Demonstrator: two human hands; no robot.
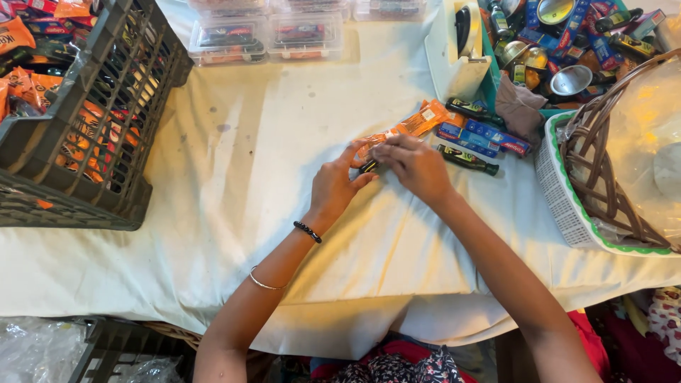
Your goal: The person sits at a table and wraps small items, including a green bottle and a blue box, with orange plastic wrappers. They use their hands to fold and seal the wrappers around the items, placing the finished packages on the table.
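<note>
both hands met at the middle of the white cloth point(234, 213), the left hand point(333, 186) and right hand point(415, 167) with fingertips pinched together on a small dark bottle point(368, 167) and the end of an orange packet point(404, 129). it looked like the pairing step, bottle being lined up against packet, with a second dark bottle point(468, 159) and blue packets point(482, 138) waiting just to the right. the next move called for a steady pinch so the two pieces stayed flush, and the grey crate point(92, 142) sat well apart on the left.
</note>
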